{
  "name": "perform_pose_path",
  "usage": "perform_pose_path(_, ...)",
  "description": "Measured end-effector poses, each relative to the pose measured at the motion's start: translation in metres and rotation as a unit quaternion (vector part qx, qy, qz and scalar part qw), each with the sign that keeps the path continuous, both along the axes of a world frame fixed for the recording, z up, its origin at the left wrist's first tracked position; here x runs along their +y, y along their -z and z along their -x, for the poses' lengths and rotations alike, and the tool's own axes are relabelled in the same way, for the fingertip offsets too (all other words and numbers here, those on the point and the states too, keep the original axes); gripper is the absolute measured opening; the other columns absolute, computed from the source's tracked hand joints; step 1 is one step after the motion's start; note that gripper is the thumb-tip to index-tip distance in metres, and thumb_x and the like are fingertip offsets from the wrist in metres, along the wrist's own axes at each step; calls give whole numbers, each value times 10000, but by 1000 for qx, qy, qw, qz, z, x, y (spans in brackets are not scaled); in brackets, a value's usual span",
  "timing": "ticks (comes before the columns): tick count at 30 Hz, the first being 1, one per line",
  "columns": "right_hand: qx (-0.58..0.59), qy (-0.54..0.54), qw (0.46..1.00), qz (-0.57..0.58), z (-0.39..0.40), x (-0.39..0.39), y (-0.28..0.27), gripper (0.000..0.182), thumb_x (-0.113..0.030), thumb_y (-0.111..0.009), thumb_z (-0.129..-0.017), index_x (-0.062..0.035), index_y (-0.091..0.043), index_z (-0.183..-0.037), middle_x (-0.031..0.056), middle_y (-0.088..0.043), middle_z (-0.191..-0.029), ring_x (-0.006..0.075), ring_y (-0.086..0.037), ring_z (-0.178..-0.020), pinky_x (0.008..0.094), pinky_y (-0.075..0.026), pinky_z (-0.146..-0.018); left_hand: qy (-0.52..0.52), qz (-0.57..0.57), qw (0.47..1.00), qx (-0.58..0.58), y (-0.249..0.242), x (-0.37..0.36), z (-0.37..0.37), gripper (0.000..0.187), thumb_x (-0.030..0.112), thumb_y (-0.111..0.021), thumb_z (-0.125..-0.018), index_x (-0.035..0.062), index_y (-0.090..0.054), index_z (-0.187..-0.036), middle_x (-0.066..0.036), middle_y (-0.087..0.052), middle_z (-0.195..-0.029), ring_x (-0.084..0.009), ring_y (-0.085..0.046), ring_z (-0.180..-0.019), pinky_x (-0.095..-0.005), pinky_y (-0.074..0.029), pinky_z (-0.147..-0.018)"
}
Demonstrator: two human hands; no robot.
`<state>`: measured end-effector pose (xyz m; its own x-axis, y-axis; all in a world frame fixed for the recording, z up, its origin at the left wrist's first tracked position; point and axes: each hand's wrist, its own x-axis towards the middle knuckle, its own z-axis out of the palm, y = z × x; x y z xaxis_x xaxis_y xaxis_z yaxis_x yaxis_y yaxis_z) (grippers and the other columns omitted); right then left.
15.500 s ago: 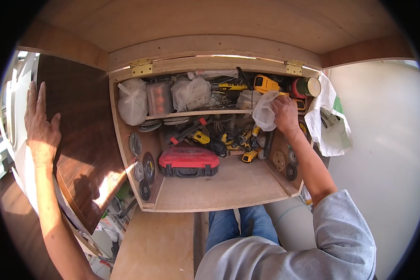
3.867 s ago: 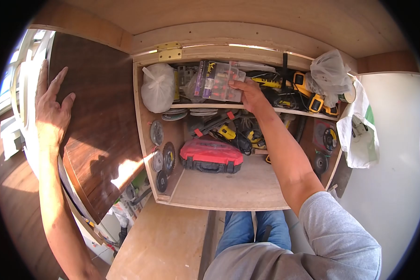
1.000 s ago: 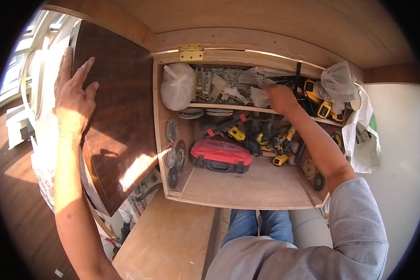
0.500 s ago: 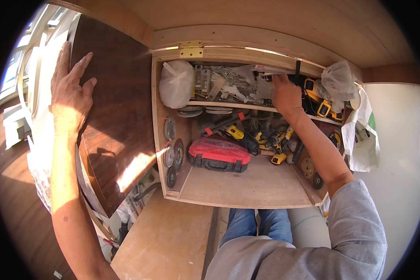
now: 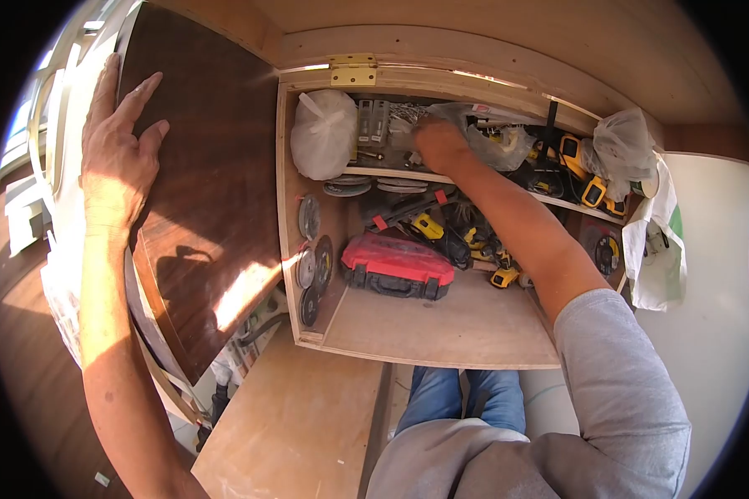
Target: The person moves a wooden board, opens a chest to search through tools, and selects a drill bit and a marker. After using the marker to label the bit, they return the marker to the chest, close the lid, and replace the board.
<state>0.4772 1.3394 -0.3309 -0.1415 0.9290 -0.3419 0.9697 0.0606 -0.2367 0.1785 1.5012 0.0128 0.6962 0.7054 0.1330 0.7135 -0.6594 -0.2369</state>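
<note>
My left hand [image 5: 123, 158] lies with its fingers spread against the edge of a dark brown wooden panel [image 5: 208, 108]. My right hand [image 5: 441, 143] reaches into the upper shelf of a wooden cabinet, its fingers curled down among loose screws [image 5: 406, 113]. What they hold, if anything, is hidden. Clear plastic bags [image 5: 508, 150] lie just right of this hand. To its left are grey plastic boxes [image 5: 373, 121] and a knotted white bag [image 5: 323, 133].
Below the shelf sit a red case [image 5: 398, 259] with black trim and yellow-black power tools [image 5: 431, 229]. Grinding discs [image 5: 308, 218] hang on the cabinet's left wall. More yellow tools [image 5: 592, 191] and another plastic bag [image 5: 624, 143] crowd the shelf's right end. A brass hinge [image 5: 353, 70] is above.
My right hand has moved left along the upper shelf, from near the yellow tools to the loose screws. Clear plastic now lies to its right. My left hand stays on the panel.
</note>
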Motion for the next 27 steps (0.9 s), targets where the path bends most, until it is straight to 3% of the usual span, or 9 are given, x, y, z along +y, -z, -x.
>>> perform_pose_path(4, -41, 60, 997, -8, -39, -19, -12, 220, -144, -655, -809, -3, -705, -970, 210, -657, -1074, 342, -682, -975, 419, -579, -785, -13, 9, 1000, -6, -1, -2, -4, 536, 53, -696, -816, 150, -618, -1338, -184, -341, -1570, -360, -349, -1438, -420, -353, -1160)
perform_pose_path(7, -30, 165, 985, -51, -53, -30, -19, 264, -160, -650, -823, -1, -671, -1033, 204, -657, -1076, 345, -682, -972, 415, -577, -796, -21, 10, 1000, -3, -2, -5, -6, 539, 45, -695, -815, 154, -619, -1338, -178, -334, -1575, -353, -338, -1446, -417, -341, -1168)
perform_pose_path(16, -1, 205, 966, -161, -51, -39, -38, 334, -214, -684, -803, -14, -636, -1066, 173, -634, -1018, 358, -671, -923, 444, -570, -749, -53, 22, 998, 25, -8, -9, -13, 567, 20, -676, -824, 166, -597, -1366, -141, -305, -1597, -327, -304, -1468, -404, -306, -1192)
perform_pose_path(19, -5, 129, 987, -99, -30, -37, -48, 482, -280, -752, -777, -1, -632, -1151, 167, -684, -1035, 346, -696, -913, 422, -570, -781, -69, 26, 997, 37, -10, -11, -16, 559, 34, -684, -834, 175, -596, -1368, -131, -298, -1601, -325, -296, -1472, -409, -302, -1195)
perform_pose_path(22, 37, 82, 992, 91, -17, -24, -30, 300, -211, -724, -777, -26, -713, -1013, 156, -720, -977, 331, -710, -914, 419, -571, -787, -71, 32, 996, 48, -12, -13, -19, 555, 30, -665, -846, 160, -582, -1379, -138, -290, -1603, -335, -292, -1472, -408, -299, -1197)
perform_pose_path(27, 22, 53, 994, 97, -18, -16, -8, 184, -127, -643, -793, -34, -756, -904, 175, -734, -931, 328, -718, -916, 422, -573, -775, -53, 48, 997, 35, -12, -12, -19, 548, 26, -647, -854, 144, -572, -1385, -148, -285, -1603, -352, -290, -1469, -415, -294, -1198)
